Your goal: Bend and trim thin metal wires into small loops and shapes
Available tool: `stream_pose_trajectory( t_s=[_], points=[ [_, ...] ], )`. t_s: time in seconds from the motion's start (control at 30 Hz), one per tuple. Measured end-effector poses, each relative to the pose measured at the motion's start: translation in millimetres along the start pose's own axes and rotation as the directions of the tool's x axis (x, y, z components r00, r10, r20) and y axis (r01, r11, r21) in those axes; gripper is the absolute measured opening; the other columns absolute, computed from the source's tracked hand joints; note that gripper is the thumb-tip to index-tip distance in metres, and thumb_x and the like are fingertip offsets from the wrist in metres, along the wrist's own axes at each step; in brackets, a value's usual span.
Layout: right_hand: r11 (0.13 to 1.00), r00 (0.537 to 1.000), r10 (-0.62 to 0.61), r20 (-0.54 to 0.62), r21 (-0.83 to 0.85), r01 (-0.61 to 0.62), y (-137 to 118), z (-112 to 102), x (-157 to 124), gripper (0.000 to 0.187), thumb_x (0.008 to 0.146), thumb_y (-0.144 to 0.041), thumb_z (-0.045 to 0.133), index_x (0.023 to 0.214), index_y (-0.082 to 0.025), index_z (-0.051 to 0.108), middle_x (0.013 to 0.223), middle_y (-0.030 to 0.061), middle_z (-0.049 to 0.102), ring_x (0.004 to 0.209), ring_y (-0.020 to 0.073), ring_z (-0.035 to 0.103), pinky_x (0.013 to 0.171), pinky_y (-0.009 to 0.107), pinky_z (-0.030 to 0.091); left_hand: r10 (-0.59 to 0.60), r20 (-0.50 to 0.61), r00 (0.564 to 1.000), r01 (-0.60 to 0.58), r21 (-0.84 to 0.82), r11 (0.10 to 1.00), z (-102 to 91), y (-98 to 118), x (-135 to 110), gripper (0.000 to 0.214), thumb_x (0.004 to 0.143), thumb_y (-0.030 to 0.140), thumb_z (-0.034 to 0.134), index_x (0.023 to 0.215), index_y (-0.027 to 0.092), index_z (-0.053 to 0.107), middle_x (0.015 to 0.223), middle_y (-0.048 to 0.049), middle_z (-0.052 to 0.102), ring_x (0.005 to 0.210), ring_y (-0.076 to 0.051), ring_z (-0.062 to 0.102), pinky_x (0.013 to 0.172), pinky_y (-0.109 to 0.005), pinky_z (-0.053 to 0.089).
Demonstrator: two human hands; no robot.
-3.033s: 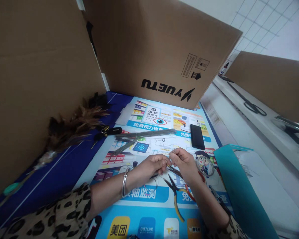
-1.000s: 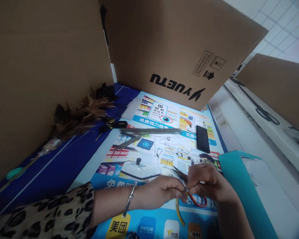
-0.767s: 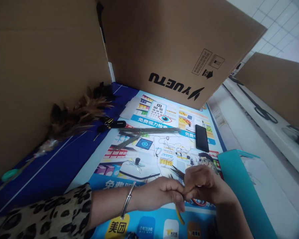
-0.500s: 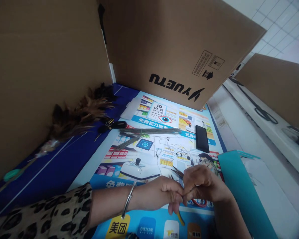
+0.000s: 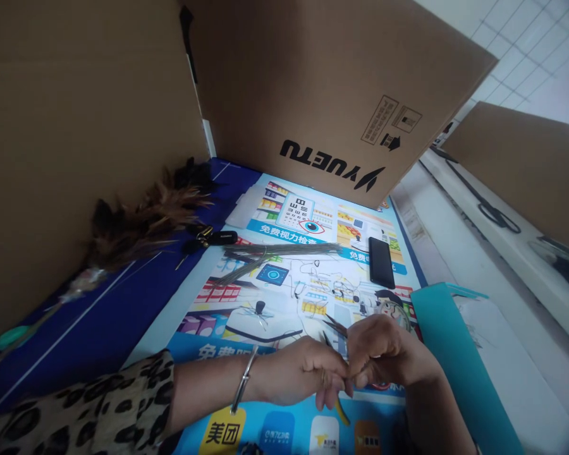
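Observation:
My left hand (image 5: 301, 373), below a silver bangle, is closed with thumb and index finger pinched together. Against its fingertips, my right hand (image 5: 384, 351) pinches too, its fingers curled. Whatever sits between the two pinches is too small or hidden to make out. Beneath the hands lies a tool with a yellow handle (image 5: 342, 414) and pointed metal tips (image 5: 336, 326), mostly covered by the fingers. Beyond the hands, a bundle of thin grey wires (image 5: 284, 249) rests on the printed mat (image 5: 265, 338). Short bent wire pieces (image 5: 344, 289) are scattered nearer.
A black phone (image 5: 382, 263) lies right of the wires. To the right stands a teal box (image 5: 455, 354). Brown feathers (image 5: 146, 212) and a black key fob (image 5: 222, 237) are on the left. Cardboard panels (image 5: 332, 82) wall the back and left.
The view has shifted slightly, so the scene sits a little further left. Both hands keep their pinches together; the left hand's lower fingers have curled a little.

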State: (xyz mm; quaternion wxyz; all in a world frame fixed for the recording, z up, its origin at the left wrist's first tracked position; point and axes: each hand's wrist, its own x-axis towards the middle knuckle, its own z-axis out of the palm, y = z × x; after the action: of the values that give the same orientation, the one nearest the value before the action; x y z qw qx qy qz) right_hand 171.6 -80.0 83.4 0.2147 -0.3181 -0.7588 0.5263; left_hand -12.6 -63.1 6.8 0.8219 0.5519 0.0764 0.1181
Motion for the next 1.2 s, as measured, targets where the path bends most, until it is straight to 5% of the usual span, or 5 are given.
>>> stream_pose_trajectory(
  t_s=[0.2,0.3,0.43,0.67,1.2],
  points=[
    [0.994,0.919,0.064,-0.389,-0.053,-0.092,11.2,-13.2,1.6,0.021,0.077,-0.028,0.062,0.092,-0.014,0.063,0.073,0.004,0.059,0.065,0.0116,0.054,0.058,0.023,0.043,0.051,-0.268,0.962,-0.065,-0.043,0.997,-16.7,18.3,1.7,0.026,0.08,0.038,0.051,0.082,0.013,0.06,0.061,-0.001,0.057,0.052,-0.009,0.052,0.053,-0.021,0.042],
    [0.942,0.815,0.159,-0.558,-0.162,-0.295,16.5,-22.0,10.5,0.023,0.079,-0.03,0.058,0.097,-0.017,0.061,0.075,0.0021,0.058,0.066,0.0116,0.053,0.057,0.023,0.042,0.214,-0.514,0.831,-0.243,0.011,0.97,-30.8,40.9,0.4,0.021,0.083,0.034,0.049,0.085,0.015,0.058,0.062,0.0006,0.057,0.053,-0.008,0.05,0.06,-0.022,0.042],
    [0.833,0.88,0.128,-0.458,-0.432,-0.346,31.0,-27.8,40.0,0.014,0.079,-0.026,0.055,0.086,-0.019,0.066,0.083,0.0023,0.063,0.076,0.0133,0.056,0.069,0.025,0.041,0.365,-0.657,0.66,-0.413,0.089,0.906,-44.7,68.5,-4.3,0.015,0.083,0.029,0.05,0.087,0.016,0.057,0.061,0.0018,0.054,0.055,-0.007,0.049,0.059,-0.02,0.039],
    [0.721,0.92,0.127,-0.37,-0.603,-0.342,89.0,-30.7,89.8,0.027,0.073,-0.019,0.061,0.101,-0.019,0.063,0.091,0.0047,0.06,0.079,0.0144,0.053,0.073,0.026,0.04,0.468,-0.717,0.517,-0.592,0.095,0.8,-54.9,96.7,-17.3,0.012,0.083,0.025,0.05,0.088,0.016,0.057,0.063,0.0017,0.052,0.055,-0.007,0.048,0.059,-0.02,0.041],
    [0.575,0.923,0.218,-0.318,-0.722,-0.385,109.3,-52.9,70.1,0.017,0.076,-0.026,0.06,0.09,-0.018,0.064,0.084,0.0052,0.059,0.084,0.0165,0.051,0.074,0.026,0.035,0.466,-0.749,0.472,-0.654,0.058,0.754,-60.0,109.7,-23.6,0.011,0.082,0.025,0.053,0.085,0.015,0.058,0.064,0.0018,0.052,0.056,-0.006,0.048,0.057,-0.018,0.041]
  ],
)
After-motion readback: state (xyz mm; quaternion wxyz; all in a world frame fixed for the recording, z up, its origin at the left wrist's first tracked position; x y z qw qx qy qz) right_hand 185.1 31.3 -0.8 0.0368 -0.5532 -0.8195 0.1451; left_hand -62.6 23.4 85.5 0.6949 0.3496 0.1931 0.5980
